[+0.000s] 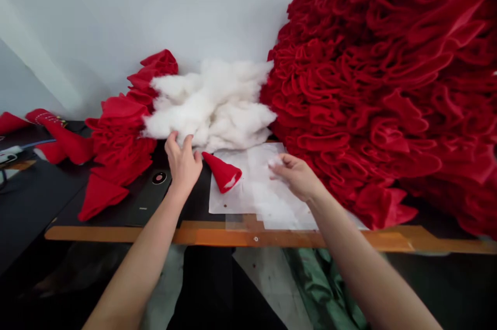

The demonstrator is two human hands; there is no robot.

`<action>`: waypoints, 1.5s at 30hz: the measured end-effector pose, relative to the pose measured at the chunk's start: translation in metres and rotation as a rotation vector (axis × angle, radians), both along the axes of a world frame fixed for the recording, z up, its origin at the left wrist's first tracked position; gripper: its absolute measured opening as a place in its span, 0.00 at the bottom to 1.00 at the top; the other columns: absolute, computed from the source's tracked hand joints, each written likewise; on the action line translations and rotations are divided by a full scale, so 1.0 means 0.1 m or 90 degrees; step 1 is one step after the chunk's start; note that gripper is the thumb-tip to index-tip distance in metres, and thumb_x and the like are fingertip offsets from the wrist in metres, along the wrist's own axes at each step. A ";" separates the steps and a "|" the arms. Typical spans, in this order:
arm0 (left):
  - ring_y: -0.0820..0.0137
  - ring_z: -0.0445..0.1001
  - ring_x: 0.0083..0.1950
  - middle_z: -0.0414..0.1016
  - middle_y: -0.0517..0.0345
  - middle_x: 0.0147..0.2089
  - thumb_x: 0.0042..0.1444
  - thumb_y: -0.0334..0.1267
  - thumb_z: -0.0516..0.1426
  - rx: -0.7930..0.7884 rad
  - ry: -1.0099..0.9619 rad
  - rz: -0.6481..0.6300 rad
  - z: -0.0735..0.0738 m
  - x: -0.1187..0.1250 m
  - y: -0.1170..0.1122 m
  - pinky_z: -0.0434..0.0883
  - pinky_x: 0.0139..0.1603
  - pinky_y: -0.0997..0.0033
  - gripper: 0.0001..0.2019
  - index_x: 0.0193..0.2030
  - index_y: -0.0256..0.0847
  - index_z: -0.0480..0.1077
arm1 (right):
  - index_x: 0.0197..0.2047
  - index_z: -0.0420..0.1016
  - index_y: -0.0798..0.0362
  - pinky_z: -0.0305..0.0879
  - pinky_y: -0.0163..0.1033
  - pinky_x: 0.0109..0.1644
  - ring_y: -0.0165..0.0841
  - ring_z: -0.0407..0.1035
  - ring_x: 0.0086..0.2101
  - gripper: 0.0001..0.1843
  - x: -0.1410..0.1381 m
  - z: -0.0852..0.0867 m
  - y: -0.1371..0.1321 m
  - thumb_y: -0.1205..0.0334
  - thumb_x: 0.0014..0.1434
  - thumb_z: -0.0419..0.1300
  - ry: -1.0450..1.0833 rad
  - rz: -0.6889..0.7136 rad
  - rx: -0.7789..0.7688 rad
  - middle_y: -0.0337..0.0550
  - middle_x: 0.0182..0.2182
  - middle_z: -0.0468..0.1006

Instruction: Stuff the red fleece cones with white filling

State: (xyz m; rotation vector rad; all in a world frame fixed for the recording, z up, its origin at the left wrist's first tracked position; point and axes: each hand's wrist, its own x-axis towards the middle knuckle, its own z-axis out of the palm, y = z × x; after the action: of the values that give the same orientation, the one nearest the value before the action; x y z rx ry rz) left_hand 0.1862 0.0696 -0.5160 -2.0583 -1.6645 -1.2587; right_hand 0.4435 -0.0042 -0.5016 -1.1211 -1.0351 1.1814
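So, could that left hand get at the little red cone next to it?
Probably yes. The left hand sits just beside the red felt cone, and nothing stands between them, only a narrow strip of dark tabletop.

Hands (183,164) (297,177) either side of red felt cone (222,171)

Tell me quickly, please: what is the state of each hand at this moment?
Left hand: open, touching the white stuffing, holding nothing visible.
Right hand: nearly closed, appears to pinch a small tuft of stuffing.
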 end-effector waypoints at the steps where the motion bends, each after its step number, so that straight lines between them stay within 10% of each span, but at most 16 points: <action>1: 0.49 0.58 0.60 0.53 0.39 0.57 0.51 0.31 0.57 0.026 -0.007 -0.026 0.00 0.05 -0.16 0.62 0.60 0.50 0.19 0.51 0.35 0.68 | 0.27 0.72 0.53 0.68 0.35 0.31 0.28 0.65 0.25 0.22 -0.03 -0.10 -0.09 0.51 0.34 0.75 -0.002 0.000 -0.013 0.35 0.24 0.70; 5: 0.54 0.64 0.52 0.56 0.42 0.53 0.47 0.36 0.61 -0.044 0.044 -0.185 -0.12 0.32 -0.55 0.68 0.53 0.53 0.20 0.49 0.36 0.68 | 0.30 0.72 0.53 0.68 0.37 0.37 0.30 0.68 0.28 0.19 -0.33 -0.40 -0.28 0.52 0.39 0.72 0.071 0.004 -0.037 0.37 0.27 0.74; 10: 0.61 0.69 0.46 0.64 0.49 0.43 0.51 0.28 0.55 -0.108 -0.054 -0.219 -0.21 0.40 -0.45 0.70 0.51 0.58 0.07 0.36 0.38 0.71 | 0.43 0.72 0.52 0.68 0.42 0.41 0.36 0.69 0.34 0.16 -0.72 -0.59 -0.29 0.57 0.50 0.60 -0.013 0.033 0.038 0.43 0.35 0.76; 20: 0.64 0.70 0.49 0.69 0.52 0.45 0.53 0.37 0.56 -0.208 -0.324 -0.238 -0.13 0.30 -0.54 0.67 0.56 0.61 0.05 0.35 0.40 0.72 | 0.33 0.72 0.54 0.58 0.53 0.56 0.47 0.56 0.52 0.09 -1.13 -0.51 -0.02 0.71 0.48 0.54 -0.430 -0.300 0.289 0.53 0.48 0.62; 27: 0.68 0.72 0.41 0.72 0.54 0.41 0.48 0.41 0.60 -0.347 -0.521 -0.339 -0.17 0.28 -0.64 0.71 0.43 0.68 0.14 0.40 0.38 0.68 | 0.41 0.61 0.52 0.63 0.39 0.32 0.35 0.65 0.27 0.19 -0.98 -0.49 0.06 0.69 0.42 0.53 -0.261 -0.190 0.086 0.37 0.27 0.69; 39: 0.69 0.69 0.35 0.68 0.60 0.32 0.40 0.22 0.51 -0.247 -0.438 -0.096 -0.41 0.35 -0.51 0.67 0.39 0.70 0.13 0.32 0.40 0.66 | 0.33 0.68 0.53 0.63 0.36 0.31 0.33 0.66 0.27 0.12 -1.01 -0.50 -0.03 0.65 0.41 0.51 -0.174 -0.118 0.026 0.39 0.27 0.72; 45: 0.68 0.68 0.37 0.66 0.59 0.33 0.38 0.20 0.50 -0.169 -0.332 -0.109 -0.37 0.41 -0.62 0.67 0.42 0.69 0.14 0.30 0.41 0.65 | 0.37 0.71 0.51 0.65 0.40 0.41 0.37 0.67 0.36 0.19 -1.01 -0.50 0.00 0.67 0.37 0.55 -0.257 -0.157 0.107 0.42 0.36 0.72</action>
State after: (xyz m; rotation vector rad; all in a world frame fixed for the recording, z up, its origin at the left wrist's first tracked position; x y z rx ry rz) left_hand 0.2272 0.0072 -0.5532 -2.1876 -1.9927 -1.8465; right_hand 0.3428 -0.0039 -0.5515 -1.3390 -1.2328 0.6722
